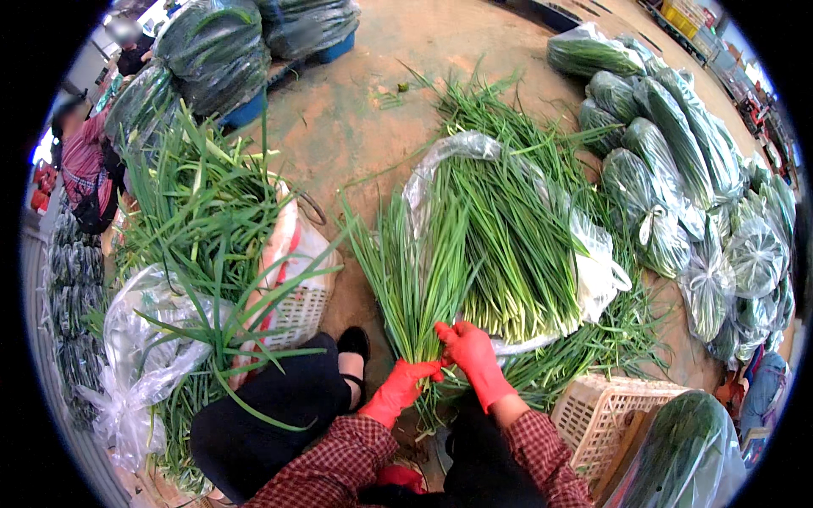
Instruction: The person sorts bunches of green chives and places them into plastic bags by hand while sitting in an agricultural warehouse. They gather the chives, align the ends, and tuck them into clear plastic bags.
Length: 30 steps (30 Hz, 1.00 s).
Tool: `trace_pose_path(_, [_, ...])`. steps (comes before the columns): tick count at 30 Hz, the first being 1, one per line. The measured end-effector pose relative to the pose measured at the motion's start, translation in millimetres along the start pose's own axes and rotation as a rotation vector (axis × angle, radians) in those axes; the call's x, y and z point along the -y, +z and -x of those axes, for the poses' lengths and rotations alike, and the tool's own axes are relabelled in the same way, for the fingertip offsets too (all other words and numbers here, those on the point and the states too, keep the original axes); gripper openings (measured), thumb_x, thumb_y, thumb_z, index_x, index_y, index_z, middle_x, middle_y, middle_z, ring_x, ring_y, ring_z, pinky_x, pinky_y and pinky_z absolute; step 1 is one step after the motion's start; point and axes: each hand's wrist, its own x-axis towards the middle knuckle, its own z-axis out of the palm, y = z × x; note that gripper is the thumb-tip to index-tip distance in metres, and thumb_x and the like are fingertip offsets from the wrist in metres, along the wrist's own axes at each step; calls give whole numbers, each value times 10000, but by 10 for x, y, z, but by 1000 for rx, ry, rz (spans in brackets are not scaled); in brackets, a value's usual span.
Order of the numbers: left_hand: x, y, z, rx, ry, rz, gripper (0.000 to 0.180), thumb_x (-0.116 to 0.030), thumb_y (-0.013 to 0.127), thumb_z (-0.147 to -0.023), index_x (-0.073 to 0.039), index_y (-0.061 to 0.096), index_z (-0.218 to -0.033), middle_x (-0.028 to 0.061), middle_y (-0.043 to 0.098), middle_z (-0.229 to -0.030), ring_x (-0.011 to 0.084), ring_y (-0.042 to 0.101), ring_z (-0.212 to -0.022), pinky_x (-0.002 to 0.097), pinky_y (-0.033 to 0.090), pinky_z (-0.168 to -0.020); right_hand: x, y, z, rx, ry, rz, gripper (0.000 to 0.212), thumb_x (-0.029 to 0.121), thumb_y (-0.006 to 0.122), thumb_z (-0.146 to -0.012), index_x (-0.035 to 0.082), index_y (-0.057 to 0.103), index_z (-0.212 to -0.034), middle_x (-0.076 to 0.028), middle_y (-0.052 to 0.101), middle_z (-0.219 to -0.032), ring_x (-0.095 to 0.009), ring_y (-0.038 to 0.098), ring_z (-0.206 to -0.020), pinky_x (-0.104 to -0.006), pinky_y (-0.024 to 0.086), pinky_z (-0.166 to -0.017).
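A fanned bunch of long green garlic chives (415, 271) points away from me, its pale stem ends toward my body. My left hand (400, 391), in a red rubber glove, is wrapped round the lower stems. My right hand (474, 351), gloved the same, has its fingers closed at the right edge of those stems, just above the left; its fingertips are partly hidden. Beyond the right hand, a neat pile of garlic chives (517, 245) lies on a clear plastic bag (601, 271), cut ends toward me. Loose leaves (559, 372) are scattered around it.
At left stands a white basket (296, 300) heaped with chives, beside a clear plastic bag (152, 339). Bagged greens (677, 169) line the right. A cream crate (601, 411) sits near my right arm. Wrapped bundles (212, 55) stand far left, near another person (85, 161).
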Motion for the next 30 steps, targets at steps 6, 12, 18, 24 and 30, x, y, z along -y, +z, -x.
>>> trace_pose_path(6, [-99, 91, -145, -134, -69, 144, 219, -213, 633, -818, -24, 632, -929, 46, 625, -736, 171, 572, -656, 280, 432, -625, -17, 85, 119, -129, 75, -420, 320, 303, 571, -885, 4, 592, -773, -71, 628, -653, -115, 572, -498, -249, 439, -449])
trace_pose_path(12, [-190, 85, -217, -112, -188, 250, 340, -321, 617, -815, -68, 568, -1036, 107, 632, -822, 236, 603, -652, 401, 495, -521, 350, -20, 553, 409, 114, -287, 303, 286, 585, -873, -3, 594, -782, -53, 586, -611, -106, 539, -516, -243, 409, -473])
trace_pose_path(18, [188, -322, -389, -142, -82, 135, 309, -223, 677, -799, -32, 604, -1030, 61, 643, -905, 143, 595, -777, 302, 489, -653, 172, -697, 770, -46, 100, -650, 201, 112, 514, -873, 30, 609, -1030, -47, 597, -819, -115, 560, -673, -247, 451, -559])
trace_pose_path(24, [-404, 353, -241, 49, 57, 119, 125, -148, 627, -835, -26, 622, -859, 32, 611, -740, 119, 556, -638, 249, 453, -596, -212, -1559, 579, -409, -507, -1226, 449, 246, 380, -935, 74, 323, -1346, -71, 418, -1274, -98, 449, -993, -249, 372, -807])
trace_pose_path(30, [-398, 343, -219, -107, 127, -17, 303, -107, 754, -700, -31, 622, -961, 40, 626, -679, 160, 593, -587, 305, 472, -515, 638, -466, 604, -124, -78, -667, 332, 129, 552, -885, 49, 532, -1206, -52, 618, -741, -101, 565, -550, -205, 438, -495])
